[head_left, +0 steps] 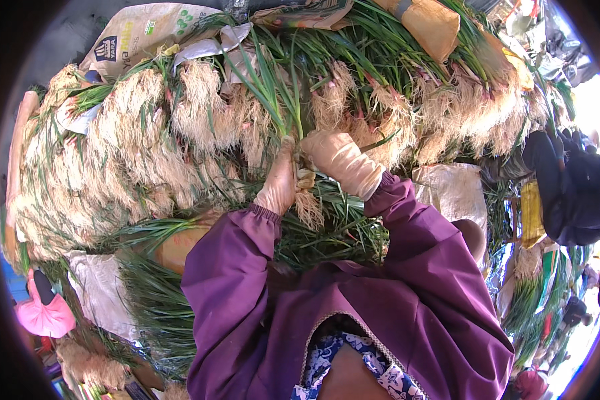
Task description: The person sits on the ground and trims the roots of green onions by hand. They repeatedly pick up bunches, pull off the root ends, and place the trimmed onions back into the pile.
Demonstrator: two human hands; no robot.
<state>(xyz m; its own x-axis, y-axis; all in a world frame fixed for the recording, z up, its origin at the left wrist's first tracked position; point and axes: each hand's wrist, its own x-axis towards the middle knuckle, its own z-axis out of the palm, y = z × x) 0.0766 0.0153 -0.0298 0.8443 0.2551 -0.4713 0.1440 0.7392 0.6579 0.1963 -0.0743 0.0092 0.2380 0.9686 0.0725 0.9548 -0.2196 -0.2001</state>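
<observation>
Pale, thin gloves cover both my hands, below purple sleeves. My left hand (278,179) is closed round a small bunch of spring onions (291,112) at the centre. Its green leaves point away from me, and pale roots (309,210) hang below on the near side. My right hand (340,160) is closed against the same stalks from the right, its fingertips partly hidden. Beyond my hands lies a long heap of spring onions (200,110), with straw-coloured roots toward me and green leaves behind. More green leaves (327,240) lie under my wrists.
A printed sack (153,37) and a brown paper piece (430,30) lie over the far leaves. White sacking (453,193) is to the right, more white sacking (103,290) to the left. A dark-clothed person (570,187) is at the right edge; a pink bundle (47,313) sits left.
</observation>
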